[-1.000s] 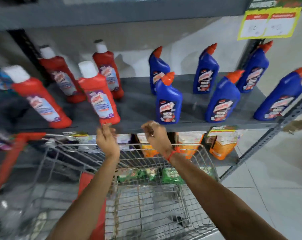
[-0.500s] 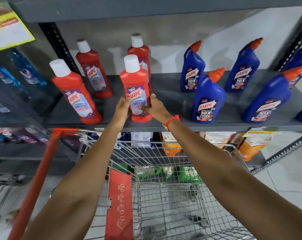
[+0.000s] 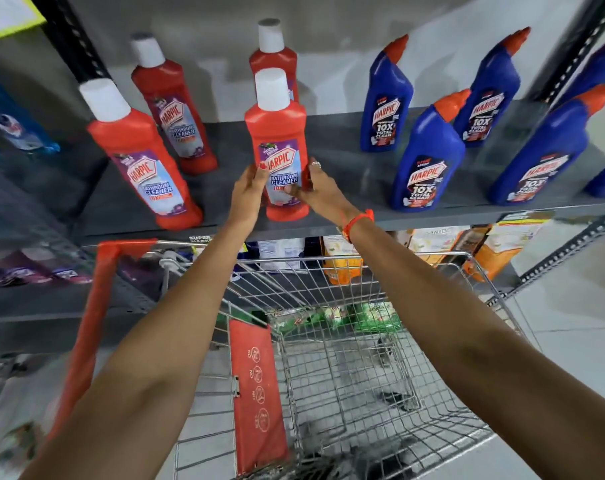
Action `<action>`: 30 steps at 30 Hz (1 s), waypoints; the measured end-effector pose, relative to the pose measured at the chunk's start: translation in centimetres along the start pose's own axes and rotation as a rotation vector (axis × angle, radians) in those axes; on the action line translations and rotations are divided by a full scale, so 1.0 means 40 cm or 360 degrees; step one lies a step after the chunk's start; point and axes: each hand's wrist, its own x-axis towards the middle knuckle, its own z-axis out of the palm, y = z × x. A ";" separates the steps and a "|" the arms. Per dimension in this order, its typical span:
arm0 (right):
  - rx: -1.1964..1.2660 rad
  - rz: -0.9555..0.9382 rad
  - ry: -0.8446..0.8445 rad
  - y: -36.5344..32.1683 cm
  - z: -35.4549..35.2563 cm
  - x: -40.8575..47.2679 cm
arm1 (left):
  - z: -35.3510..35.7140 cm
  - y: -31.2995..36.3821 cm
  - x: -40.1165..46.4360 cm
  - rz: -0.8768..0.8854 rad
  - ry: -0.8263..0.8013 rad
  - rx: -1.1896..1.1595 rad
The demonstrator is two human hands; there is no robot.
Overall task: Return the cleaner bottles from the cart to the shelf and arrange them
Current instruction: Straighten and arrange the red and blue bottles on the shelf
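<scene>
step in hand: looks like the arranging part, not the carrying part; both hands are up on the front red bottle (image 3: 277, 147), which stands on the shelf (image 3: 346, 216) near its front edge, so I'd say it's being squared up or turned to face out

left hand (image 3: 247, 195): fingers laid against the bottle's left side at label height; pressing on it more than wrapping it

right hand (image 3: 316, 188): cupped round the right side, thumb across the lower label; ring on one finger, orange band on the wrist; between the two of them the bottle is pinched, not clenched hard as far as I can tell

where the bottle sits: middle of the red group; another red bottle (image 3: 275, 60) right behind it, two more red ones off to the left, the blue bottles (image 3: 427, 157) well over on the right

which way it points: white cap up, base down on the board; long axis upright, maybe a hair of lean but the wide lens bends everything so I wouldn't swear to it; label faces out toward the camera

cart (image 3: 363, 358): directly below the arms; no cleaner bottles showing in the basket, only green packs at the far end

next move, my guess: line it up with the one behind and let go without tipping it; tall narrow bottle, so a light release
</scene>
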 end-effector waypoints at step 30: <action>-0.0596 -0.0813 0.0880 -0.103 -0.228 -0.224 | 0.111 0.230 -0.178 0.1062 0.1036 0.1230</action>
